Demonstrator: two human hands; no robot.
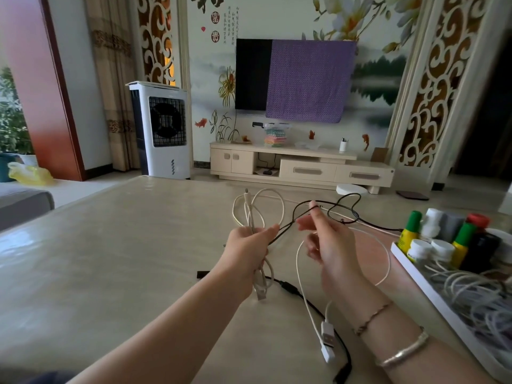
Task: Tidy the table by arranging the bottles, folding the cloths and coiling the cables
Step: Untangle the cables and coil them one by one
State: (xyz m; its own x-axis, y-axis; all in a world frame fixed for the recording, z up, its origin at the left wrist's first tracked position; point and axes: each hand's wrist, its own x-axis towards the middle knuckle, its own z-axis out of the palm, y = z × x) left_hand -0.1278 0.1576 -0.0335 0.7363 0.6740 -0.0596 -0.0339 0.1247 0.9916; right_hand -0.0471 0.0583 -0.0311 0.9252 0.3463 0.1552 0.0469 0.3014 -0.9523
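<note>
Beige table, cables in hand, midway through the coiling job by the look of it.

Left hand: fingers curled round a bundle of white cable. Loops stand up out of the fist toward 12 o'clock; two plug ends hang below it toward 6 o'clock, clear of the table or barely so, hard to tell. The same hand's thumb and forefinger also pinch one end of a thin black cable.

Right hand: just beside the left, at its 3 o'clock. The black cable is hooked over the raised fingertip; the other fingers are loosely bent. A true pinch cannot be made out.

From there the black cable loops onward toward 2 o'clock, then trails across the table to the tray.

A second white cable arcs under the right wrist, its USB plug lying at 6 o'clock. A thicker black lead runs beneath it.

Tray at 3 o'clock holds bottles upright, packed touching, with more pale cord heaped nearer.

Handling judgement: all light, limp and springy; loops will likely spring open if the grip slackens. The thin black one looks tangle-prone. Best held at the loop crossing, with plugs left free.
</note>
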